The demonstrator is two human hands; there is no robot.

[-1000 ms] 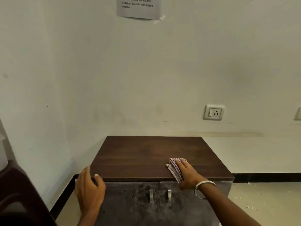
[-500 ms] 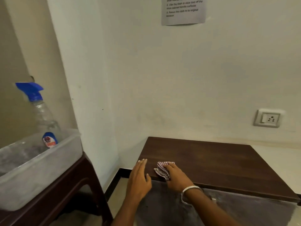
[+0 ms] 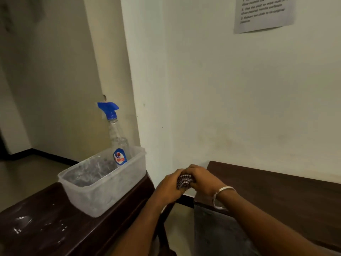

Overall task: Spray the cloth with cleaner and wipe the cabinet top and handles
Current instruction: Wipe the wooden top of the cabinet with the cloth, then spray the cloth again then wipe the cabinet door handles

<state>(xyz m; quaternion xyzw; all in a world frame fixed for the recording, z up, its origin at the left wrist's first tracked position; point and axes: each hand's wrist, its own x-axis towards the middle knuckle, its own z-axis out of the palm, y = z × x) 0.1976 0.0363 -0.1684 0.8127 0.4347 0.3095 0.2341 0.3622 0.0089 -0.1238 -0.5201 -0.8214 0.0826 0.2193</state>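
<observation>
The checked cloth [image 3: 184, 182] is bunched up between my two hands, in the air just left of the cabinet's corner. My left hand [image 3: 170, 185] grips it from the left and my right hand [image 3: 202, 179], with a white bangle on the wrist, grips it from the right. The dark wooden cabinet top [image 3: 276, 193] runs off to the right; its handles are out of sight. A clear spray bottle [image 3: 118, 145] with a blue trigger head stands upright in a translucent plastic tub [image 3: 96, 194] at the left.
The tub rests on a dark brown stool or side table [image 3: 55, 228] with wet marks on it. A white wall corner [image 3: 147, 108] rises between the tub and the cabinet. A printed paper sheet [image 3: 263, 13] hangs on the wall.
The cloth has come off the cabinet top and both hands now hold it bunched together. My view has swung left, bringing the tub and spray bottle closer to the centre.
</observation>
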